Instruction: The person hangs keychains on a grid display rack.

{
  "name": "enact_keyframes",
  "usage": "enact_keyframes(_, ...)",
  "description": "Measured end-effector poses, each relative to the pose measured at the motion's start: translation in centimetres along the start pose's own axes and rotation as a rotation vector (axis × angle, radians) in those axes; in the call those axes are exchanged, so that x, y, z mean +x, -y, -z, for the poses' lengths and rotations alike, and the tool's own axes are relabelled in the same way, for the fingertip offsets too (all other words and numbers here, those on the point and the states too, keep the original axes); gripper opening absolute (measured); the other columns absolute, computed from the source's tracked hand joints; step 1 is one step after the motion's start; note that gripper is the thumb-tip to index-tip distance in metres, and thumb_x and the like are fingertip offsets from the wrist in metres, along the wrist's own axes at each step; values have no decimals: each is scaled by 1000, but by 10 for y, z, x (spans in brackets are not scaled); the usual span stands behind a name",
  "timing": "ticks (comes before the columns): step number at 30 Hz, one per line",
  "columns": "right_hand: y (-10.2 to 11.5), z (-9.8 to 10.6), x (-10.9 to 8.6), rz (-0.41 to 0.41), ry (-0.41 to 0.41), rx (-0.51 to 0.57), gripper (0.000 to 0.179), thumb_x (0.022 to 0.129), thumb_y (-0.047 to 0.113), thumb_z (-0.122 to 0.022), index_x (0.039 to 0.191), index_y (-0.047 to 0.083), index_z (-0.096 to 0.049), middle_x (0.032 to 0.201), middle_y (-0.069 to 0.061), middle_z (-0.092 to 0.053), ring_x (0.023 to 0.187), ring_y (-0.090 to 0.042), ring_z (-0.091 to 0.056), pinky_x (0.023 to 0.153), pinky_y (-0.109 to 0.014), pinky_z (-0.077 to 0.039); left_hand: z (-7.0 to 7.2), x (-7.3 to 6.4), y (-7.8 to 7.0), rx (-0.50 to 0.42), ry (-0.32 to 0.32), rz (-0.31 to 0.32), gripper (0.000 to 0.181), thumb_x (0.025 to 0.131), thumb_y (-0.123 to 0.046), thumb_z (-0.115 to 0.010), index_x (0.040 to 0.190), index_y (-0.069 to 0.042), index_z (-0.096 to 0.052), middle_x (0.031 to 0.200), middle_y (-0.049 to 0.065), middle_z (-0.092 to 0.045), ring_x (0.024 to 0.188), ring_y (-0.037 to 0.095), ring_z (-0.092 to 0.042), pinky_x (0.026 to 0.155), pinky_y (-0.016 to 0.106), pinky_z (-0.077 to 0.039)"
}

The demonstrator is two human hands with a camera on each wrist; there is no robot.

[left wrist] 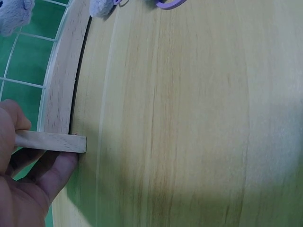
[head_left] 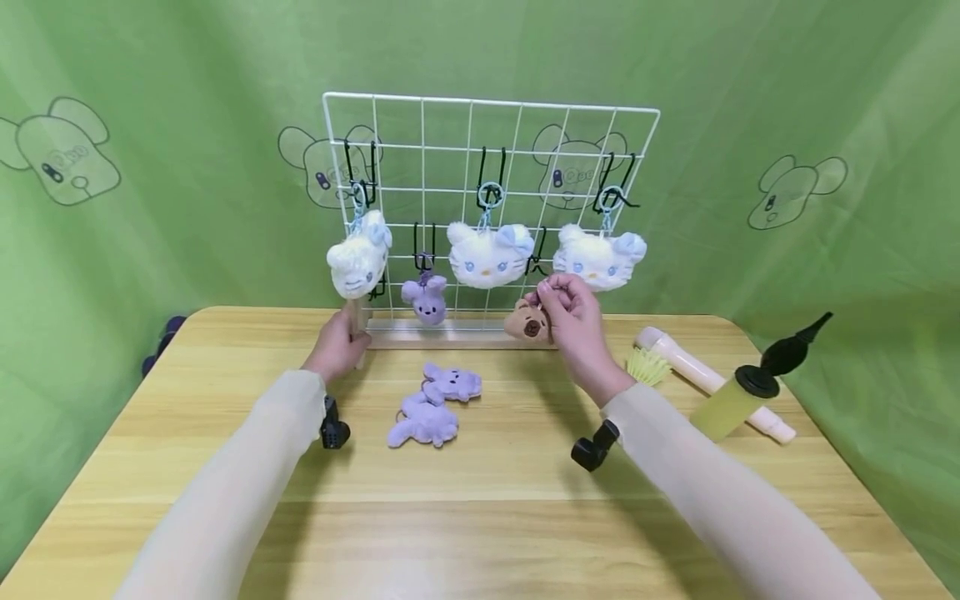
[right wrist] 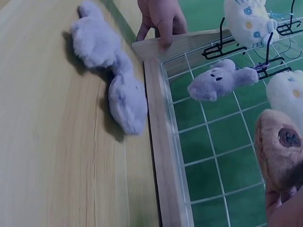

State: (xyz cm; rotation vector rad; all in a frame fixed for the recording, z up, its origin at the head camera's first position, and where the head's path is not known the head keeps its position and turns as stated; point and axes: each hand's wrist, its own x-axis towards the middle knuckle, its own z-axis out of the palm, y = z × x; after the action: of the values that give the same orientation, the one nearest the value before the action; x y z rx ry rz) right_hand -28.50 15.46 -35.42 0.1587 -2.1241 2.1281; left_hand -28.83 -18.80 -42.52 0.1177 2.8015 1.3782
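Note:
A white wire grid rack [head_left: 491, 150] stands on a wooden base [head_left: 450, 337] at the back of the table. Three white cat plushes [head_left: 489, 254] and one small purple bunny [head_left: 425, 302] hang from its black hooks. My left hand [head_left: 341, 337] grips the wooden foot [left wrist: 52, 141] at the base's left end. My right hand [head_left: 551, 292] pinches the ring of a brown bear plush [head_left: 527, 322] [right wrist: 279, 146], close to a lower black hook [head_left: 537, 265]. Two more purple bunnies [head_left: 452, 382] [head_left: 423, 422] lie on the table in front of the rack.
A brush [head_left: 701, 367] with yellow bristles and a cream handle lies at the right. A yellow bottle [head_left: 738, 400] with a black pump top lies across it. Green cloth hangs behind and around the wooden table [head_left: 480, 517].

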Motion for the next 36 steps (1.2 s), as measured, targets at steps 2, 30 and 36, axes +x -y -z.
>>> enact_keyframes(2,-1,-4,2,-24,-25,-19,4,108,16,-55,105,17,-57,91,15,-73,81,0,-68,55,-12,-50,0,0,0,1,0,0,60,102,-1,-48,157,11,-27,151,41,-44,135,56,-53,115,61,-51)
enact_keyframes(30,-12,-25,28,-174,-210,101,3,106,17,-61,108,15,-61,103,9,-63,101,-1,-61,102,-14,-56,-1,7,5,-23,-14,-9,64,101,0,-51,160,5,-26,153,38,-44,140,55,-49,118,62,-48)
enact_keyframes(36,-18,-20,27,-154,-199,84,5,106,14,-60,110,15,-59,104,9,-60,101,-1,-58,98,-10,-54,-1,5,4,-19,-15,-5,63,101,0,-52,159,6,-27,153,38,-45,140,55,-50,118,62,-47)
